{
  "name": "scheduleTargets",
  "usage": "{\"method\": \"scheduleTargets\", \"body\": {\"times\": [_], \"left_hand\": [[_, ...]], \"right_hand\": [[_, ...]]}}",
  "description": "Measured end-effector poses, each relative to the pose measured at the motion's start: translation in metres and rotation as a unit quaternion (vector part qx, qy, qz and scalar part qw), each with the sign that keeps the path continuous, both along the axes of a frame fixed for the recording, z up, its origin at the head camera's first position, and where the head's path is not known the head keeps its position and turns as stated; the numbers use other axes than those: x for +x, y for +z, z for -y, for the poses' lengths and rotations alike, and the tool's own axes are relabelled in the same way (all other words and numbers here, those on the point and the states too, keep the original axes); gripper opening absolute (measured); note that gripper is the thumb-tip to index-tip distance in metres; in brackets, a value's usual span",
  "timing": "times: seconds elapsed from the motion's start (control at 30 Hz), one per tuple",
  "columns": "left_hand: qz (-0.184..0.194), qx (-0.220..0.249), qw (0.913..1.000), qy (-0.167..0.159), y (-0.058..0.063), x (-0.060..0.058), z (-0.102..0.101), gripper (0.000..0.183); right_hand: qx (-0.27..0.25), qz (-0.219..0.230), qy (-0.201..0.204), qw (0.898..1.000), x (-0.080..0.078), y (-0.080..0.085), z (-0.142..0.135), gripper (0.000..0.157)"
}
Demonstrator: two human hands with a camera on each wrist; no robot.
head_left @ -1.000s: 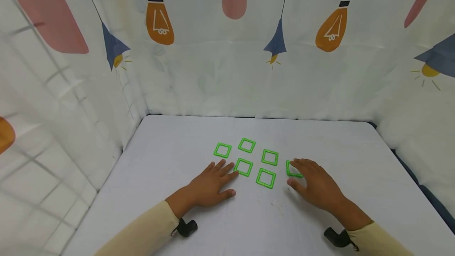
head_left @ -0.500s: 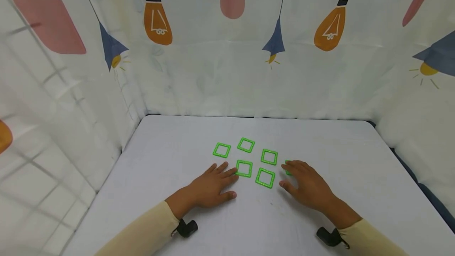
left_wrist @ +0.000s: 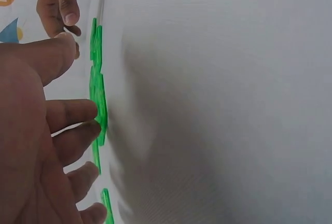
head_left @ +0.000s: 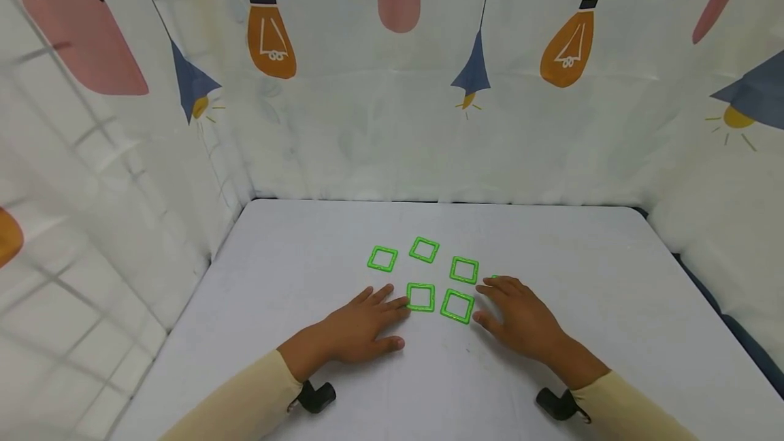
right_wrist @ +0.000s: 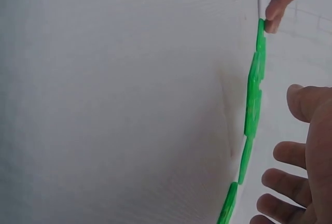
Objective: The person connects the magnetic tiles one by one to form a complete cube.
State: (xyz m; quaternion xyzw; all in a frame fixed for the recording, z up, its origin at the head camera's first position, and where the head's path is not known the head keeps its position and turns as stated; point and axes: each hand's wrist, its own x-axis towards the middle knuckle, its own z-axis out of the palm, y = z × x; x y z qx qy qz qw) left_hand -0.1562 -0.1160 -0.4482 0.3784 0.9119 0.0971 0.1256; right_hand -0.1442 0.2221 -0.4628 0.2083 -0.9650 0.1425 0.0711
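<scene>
Several green square frames, open in the middle, lie flat on the white table [head_left: 294, 278]. My left hand [head_left: 361, 330] is spread low over the table, its fingertips at the left edge of the near-left square [head_left: 433, 297]. To the right, my right hand [head_left: 519, 322] has its fingers extended and seems to hover, holding nothing. It hides most of the rightmost square [head_left: 495, 276]. The near-right square [head_left: 470, 311] lies just left of its thumb. Behind are the far-left square [head_left: 372, 256], the far-middle square [head_left: 429, 241] and the far-right square [head_left: 465, 259].
White curtains [head_left: 380, 141] printed with lamps, bulbs and pencils hang behind the table and at both sides. A black wrist camera [head_left: 315, 397] sits under the left cuff, another wrist camera [head_left: 556, 403] under the right.
The near-left square has slid towards me and turned straighter, with my left fingers at its edge. My right hand has moved left, covering more of the rightmost square.
</scene>
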Motion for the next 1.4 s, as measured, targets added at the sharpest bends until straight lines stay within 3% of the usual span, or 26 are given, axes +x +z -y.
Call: {"method": "scheduleTargets", "body": {"times": [0.2,0.33,0.47,0.73,1.4], "left_hand": [[-0.019,0.037,0.9983,0.042,0.001,-0.009,-0.001,0.061],[-0.051,0.033,0.9953,0.075,0.001,-0.018,-0.005,0.060],[-0.059,0.029,0.9937,0.091,0.001,-0.027,-0.010,0.058],[-0.044,0.030,0.9936,0.100,-0.002,-0.035,-0.019,0.060],[-0.082,0.025,0.9910,0.103,-0.008,-0.042,-0.029,0.053]], "right_hand": [[0.006,0.002,-0.002,1.000,-0.003,-0.003,0.004,0.055],[0.013,0.004,-0.004,1.000,-0.005,-0.004,0.006,0.053],[0.015,-0.003,0.000,1.000,-0.005,-0.003,0.009,0.051],[0.032,0.003,-0.015,0.999,-0.007,-0.003,0.016,0.053],[0.045,0.027,-0.024,0.998,-0.009,-0.003,0.024,0.054]]}}
